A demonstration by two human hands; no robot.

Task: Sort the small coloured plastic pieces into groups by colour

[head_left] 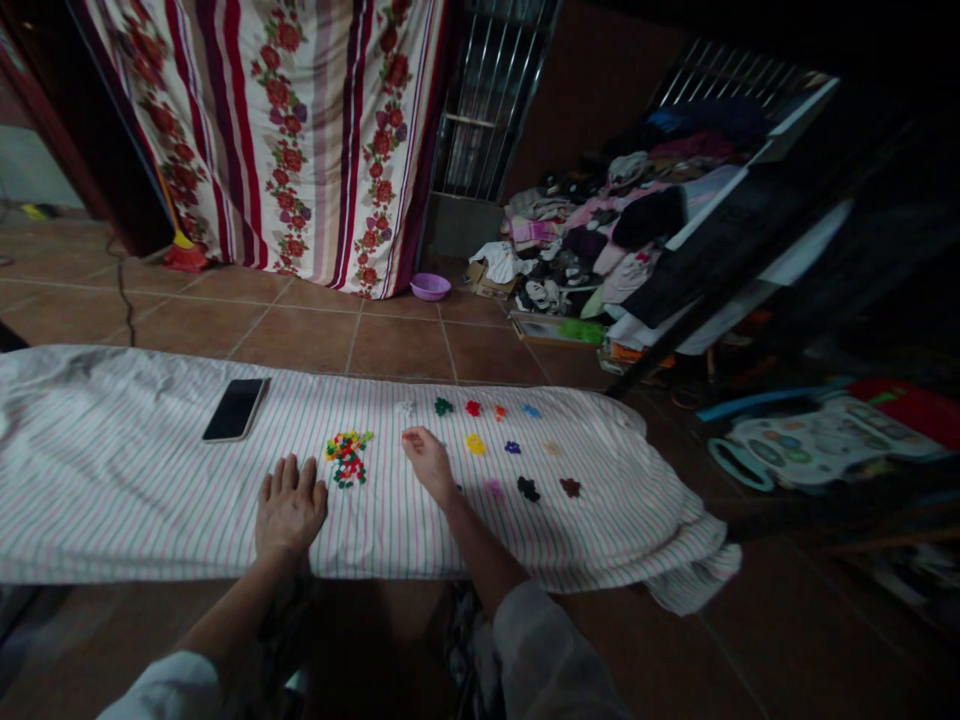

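My left hand [291, 508] lies flat on the striped cloth [187, 500], fingers stretched out, just left of a mixed heap of small coloured pieces [349, 458] in red, green, yellow and white. Between the heap and the sorted piles, my right hand [427, 462] pinches a tiny red piece [406, 435] at its fingertips. Single-colour piles sit beyond and to the right of it: white [406, 407], dark green [443, 406], red [472, 408], orange [500, 412], blue [531, 410], yellow [475, 444], purple [512, 447], pink [494, 488], black [528, 488] and brown [570, 487]. My right hand partly hides others.
A dark-screened phone [235, 409] lies on the cloth at the left. Past the far edge, a purple basin [430, 287] stands on the tiled floor by a floral curtain [300, 150]. Heaped clothes [592, 230] fill the back right. A red broom [184, 257] leans at the left.
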